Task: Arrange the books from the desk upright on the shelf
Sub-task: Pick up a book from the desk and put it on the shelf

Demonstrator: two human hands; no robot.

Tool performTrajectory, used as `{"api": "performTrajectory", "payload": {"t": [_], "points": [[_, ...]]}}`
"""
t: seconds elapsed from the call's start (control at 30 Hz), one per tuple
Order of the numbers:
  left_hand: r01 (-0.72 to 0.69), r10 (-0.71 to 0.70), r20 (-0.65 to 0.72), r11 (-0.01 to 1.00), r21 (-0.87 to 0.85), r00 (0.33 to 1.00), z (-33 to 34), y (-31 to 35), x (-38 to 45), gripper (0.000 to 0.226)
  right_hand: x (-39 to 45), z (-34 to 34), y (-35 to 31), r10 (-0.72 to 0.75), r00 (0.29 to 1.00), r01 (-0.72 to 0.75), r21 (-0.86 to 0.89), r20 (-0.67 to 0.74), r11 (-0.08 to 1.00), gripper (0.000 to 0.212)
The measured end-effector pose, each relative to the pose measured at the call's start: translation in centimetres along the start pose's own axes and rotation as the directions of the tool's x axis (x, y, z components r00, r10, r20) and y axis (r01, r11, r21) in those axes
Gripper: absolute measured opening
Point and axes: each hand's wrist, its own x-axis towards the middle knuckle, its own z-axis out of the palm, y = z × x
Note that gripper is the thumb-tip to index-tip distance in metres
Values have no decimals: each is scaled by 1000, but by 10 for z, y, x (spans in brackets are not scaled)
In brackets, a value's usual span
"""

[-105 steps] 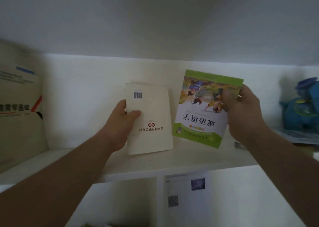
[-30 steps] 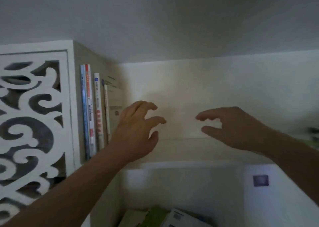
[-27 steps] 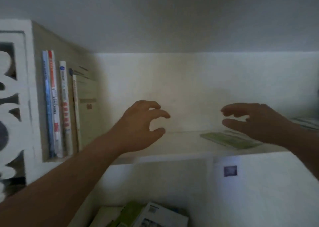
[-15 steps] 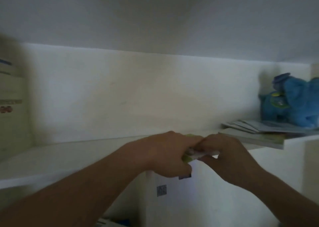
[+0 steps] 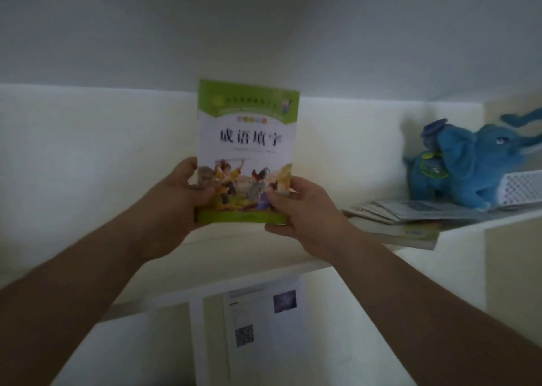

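Lifted upright now, glossy green book, left hand, right hand gripping lower corners

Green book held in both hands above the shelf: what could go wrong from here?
1. The green book is gripped only at its lower corners by the left hand and right hand. No upright support shows beside it on the shelf, so it may topple when released.
2. The flat stack of books at right overhangs the shelf edge; a bump from the right arm could dislodge it, and perhaps the blue plush elephant on it.
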Motion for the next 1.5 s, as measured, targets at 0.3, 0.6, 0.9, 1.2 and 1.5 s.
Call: {"api": "performTrajectory", "payload": {"t": [0.3, 0.6, 0.9, 1.2, 1.5], "points": [[82, -86, -128, 996, -40, 988, -25, -33, 2, 38, 15, 29, 24, -11, 1000, 14, -177, 18, 984, 12], [-89, 147, -288, 975, 206, 946, -30, -17, -11, 28, 23, 57, 24, -163, 984, 113, -435, -78, 893, 52], [12, 461, -442, 682, 731, 770, -178, 31, -110, 29, -8, 288, -10, 75, 833, 62, -228, 548, 972, 55], [325, 311, -336, 88, 941, 889, -255, 68, -199, 12, -2, 416, 22, 77, 730, 56, -173, 679, 983, 55], [-21, 420, -23, 98, 995, 907, -238, 74, -156, 53, -36, 354, 4, 74, 591, 692, -552, 803, 466, 52]]}}
